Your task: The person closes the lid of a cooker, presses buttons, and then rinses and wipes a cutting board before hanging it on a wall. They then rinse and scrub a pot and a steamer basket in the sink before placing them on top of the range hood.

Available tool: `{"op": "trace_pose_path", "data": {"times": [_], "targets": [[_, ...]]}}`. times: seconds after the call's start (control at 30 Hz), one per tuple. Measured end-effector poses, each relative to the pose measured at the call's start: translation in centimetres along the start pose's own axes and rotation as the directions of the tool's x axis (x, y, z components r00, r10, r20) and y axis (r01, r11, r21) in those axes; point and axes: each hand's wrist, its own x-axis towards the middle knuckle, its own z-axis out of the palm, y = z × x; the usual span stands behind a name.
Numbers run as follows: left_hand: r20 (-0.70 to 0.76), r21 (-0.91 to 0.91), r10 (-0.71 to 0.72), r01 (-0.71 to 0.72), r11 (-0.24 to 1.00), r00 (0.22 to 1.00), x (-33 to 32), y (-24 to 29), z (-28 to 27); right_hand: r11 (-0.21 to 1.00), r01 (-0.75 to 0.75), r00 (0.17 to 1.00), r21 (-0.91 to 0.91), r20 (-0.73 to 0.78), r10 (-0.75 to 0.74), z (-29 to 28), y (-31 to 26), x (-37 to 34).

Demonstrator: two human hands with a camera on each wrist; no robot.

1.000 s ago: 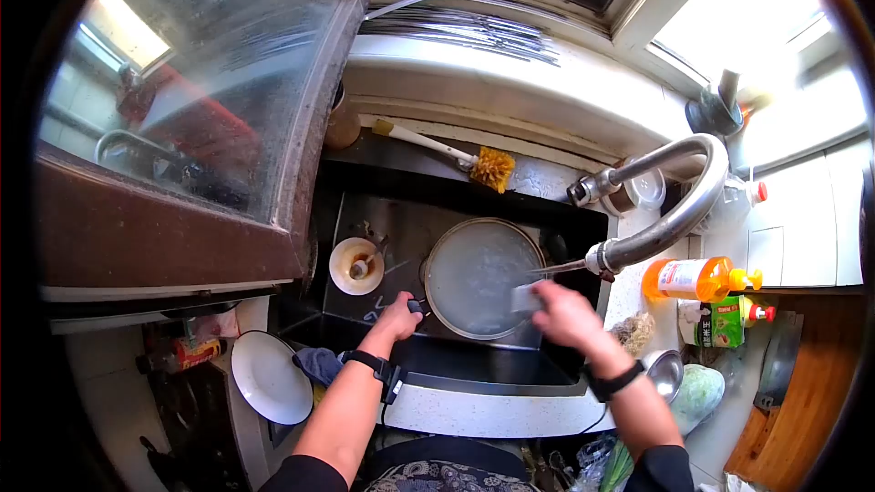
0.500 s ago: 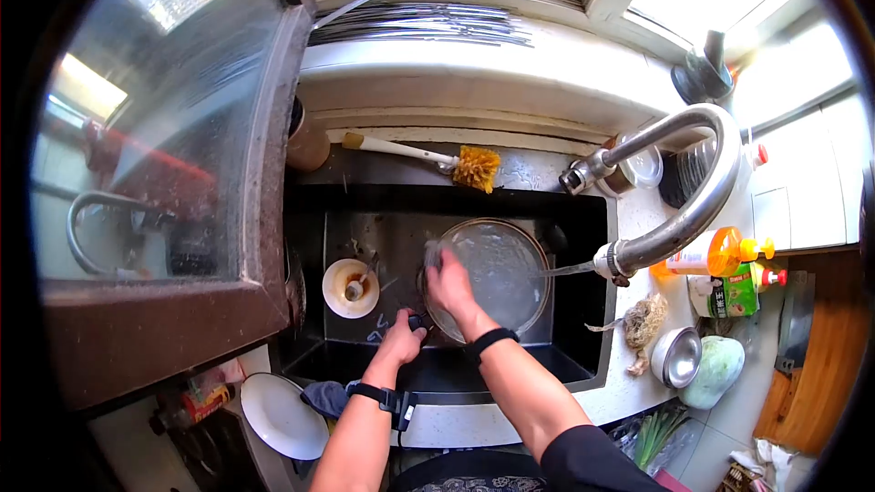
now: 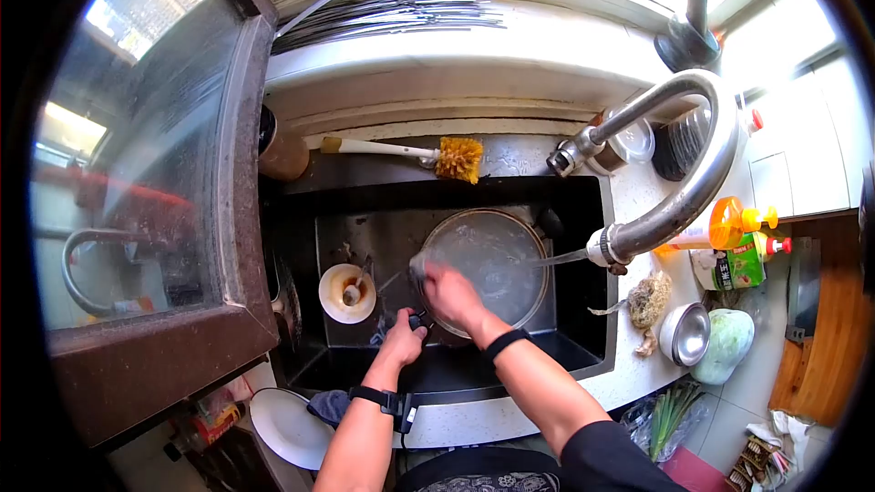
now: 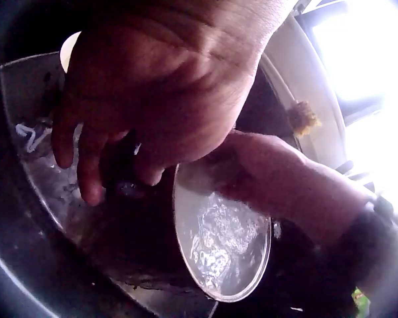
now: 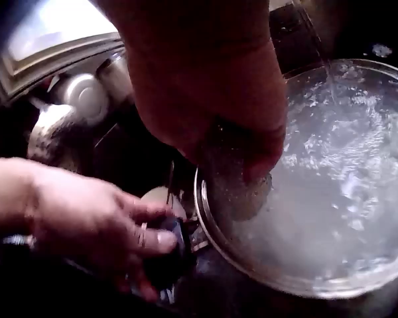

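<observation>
A round pot (image 3: pixel 483 211) full of cloudy water lies in the dark sink (image 3: pixel 296 346). At its near left, my left hand (image 3: pixel 401 342) grips the black side handle (image 5: pixel 169 255). My right hand (image 3: pixel 453 296) holds a grey scrubbing pad (image 5: pixel 242 195) against the inside left wall of the pot, close to the rim. From the faucet (image 3: pixel 674 210) a stream of water runs into the pot and stirs up bubbles. Left of the pot stands a small white bowl (image 3: pixel 330 310) with brown residue and a spoon-like utensil.
A yellow-bristled brush (image 3: pixel 458 159) lies along the sink's back ledge. On the right counter are an orange bottle (image 3: pixel 725 223), a metal bowl (image 3: pixel 685 333) and a pale green melon-like vegetable (image 3: pixel 726 346). An opened window pane (image 3: pixel 137 173) juts in at left; a white plate (image 3: pixel 287 426) sits below.
My right hand has moved left across the pot, from its right side to its left wall, with the scrubbing pad. My left hand keeps its grip on the handle. The head view has shifted.
</observation>
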Motion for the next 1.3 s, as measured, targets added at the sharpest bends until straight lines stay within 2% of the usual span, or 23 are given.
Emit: {"op": "trace_pose_path", "data": {"times": [0.07, 0.17, 0.23, 0.3, 0.33, 0.43, 0.47, 0.5, 0.53, 0.57, 0.63, 0.7, 0.77, 0.83, 0.9, 0.93, 0.97, 1.03, 1.07, 1.1, 1.17, 1.23, 1.3], "targets": [[-0.008, -0.009, -0.006, 0.006, 1.0, 1.0, -0.1, -0.1, 0.1, 0.995, -0.059, 0.981, 0.084, -0.181, 0.073, -0.2, -0.1, 2.8], [-0.012, 0.004, 0.026, -0.026, 1.0, 1.0, 0.1, -0.5, 0.4, 0.995, -0.062, 0.958, 0.08, -0.274, 0.081, -0.2, -0.6, 2.4], [-0.016, 0.043, 0.091, -0.09, 0.995, 0.996, 1.4, -1.7, 0.7, 1.0, -0.004, 0.994, -0.02, -0.109, 0.002, 0.2, 0.0, 1.3], [-0.012, 0.017, 0.077, -0.077, 0.997, 0.997, 1.5, -2.0, 0.8, 0.99, 0.042, 0.995, -0.135, 0.094, -0.029, -0.2, -0.3, -0.6], [-0.02, 0.006, 0.081, -0.08, 0.997, 0.997, 1.7, -2.2, 1.0, 0.987, 0.064, 0.989, -0.149, 0.145, -0.042, -0.7, -0.6, -1.6], [-0.013, -0.068, 0.023, -0.024, 0.997, 1.0, 1.1, -1.4, 0.7, 0.956, 0.133, 0.896, -0.262, 0.443, -0.003, -1.0, 1.5, -3.2], [0.001, -0.059, -0.005, 0.005, 0.998, 1.0, 0.7, -0.8, 0.5, 0.929, 0.172, 0.87, -0.327, 0.492, 0.012, -1.7, 1.9, -4.0], [-0.02, -0.031, 0.036, -0.036, 0.999, 0.999, 0.5, -0.5, 0.3, 0.897, 0.215, 0.841, -0.386, 0.54, 0.03, -2.6, 2.0, -4.9], [-0.008, -0.073, 0.009, -0.009, 0.997, 1.0, 0.1, -0.1, 0.4, 0.86, 0.263, 0.81, -0.438, 0.585, 0.05, -3.5, 2.0, -5.6], [0.004, -0.112, -0.018, 0.018, 0.993, 1.0, -1.0, 1.3, -0.3, 0.825, 0.272, 0.816, -0.495, 0.573, 0.075, -4.8, 2.1, -6.4], [0.001, -0.093, -0.008, 0.008, 0.996, 1.0, -0.6, 0.7, -0.1, 0.746, 0.29, 0.828, -0.6, 0.548, 0.118, -7.7, 2.8, -8.1], [0.005, -0.088, -0.017, 0.018, 0.996, 1.0, -0.9, 1.2, -0.4, 0.588, 0.333, 0.848, -0.737, 0.507, 0.156, -9.8, 5.4, -8.0], [0.009, -0.098, -0.027, 0.027, 0.995, 1.0, -1.1, 1.5, -0.4, 0.404, 0.241, 0.962, -0.883, 0.272, 0.021, -11.6, 7.7, -7.0], [0.01, -0.101, -0.034, 0.035, 0.994, 0.999, -1.1, 1.5, -0.5, 0.326, 0.252, 0.963, -0.911, 0.204, -0.175, -12.7, 10.3, -4.9], [0.007, -0.103, -0.029, 0.03, 0.994, 1.0, -1.0, 1.3, -0.4, 0.659, 0.198, 0.96, -0.725, 0.007, -0.28, -13.7, 11.3, -3.6], [0.007, -0.105, -0.03, 0.03, 0.994, 1.0, -1.0, 1.2, -0.3, 0.784, 0.216, 0.94, -0.582, -0.092, -0.328, -14.1, 11.9, -2.9], [0.008, -0.11, -0.026, 0.027, 0.994, 1.0, -0.9, 1.0, -0.2, 0.784, 0.221, 0.949, -0.58, -0.056, -0.309, -15.9, 9.8, -2.6], [0.008, -0.119, -0.018, 0.019, 0.993, 1.0, -0.5, 0.7, -0.1, 0.742, 0.3, 0.925, -0.6, -0.007, -0.379, -19.1, 8.1, -2.1], [0.007, -0.121, -0.014, 0.015, 0.993, 1.0, -0.4, 0.6, -0.1, 0.83, 0.386, 0.88, -0.403, -0.11, -0.463, -21.1, 4.8, -2.4], [0.006, -0.121, -0.011, 0.011, 0.993, 1.0, -0.3, 0.5, 0.0, 0.849, 0.325, 0.891, -0.416, -0.168, -0.423, -21.9, 4.8, -1.7], [0.006, -0.12, -0.008, 0.009, 0.993, 1.0, -0.5, 0.5, -0.1, 0.91, 0.235, 0.892, -0.342, -0.296, -0.342, -23.4, 1.3, -1.6], [0.01, -0.117, -0.009, 0.01, 0.993, 1.0, -0.7, 0.9, -0.2, 0.867, 0.224, 0.837, -0.446, -0.368, -0.406, -24.1, 0.1, -0.8], [0.002, -0.115, -0.014, 0.014, 0.993, 1.0, -0.6, 0.6, -0.1, 0.85, 0.135, 0.85, -0.509, -0.382, -0.363, -24.5, -1.8, -0.8]]}}
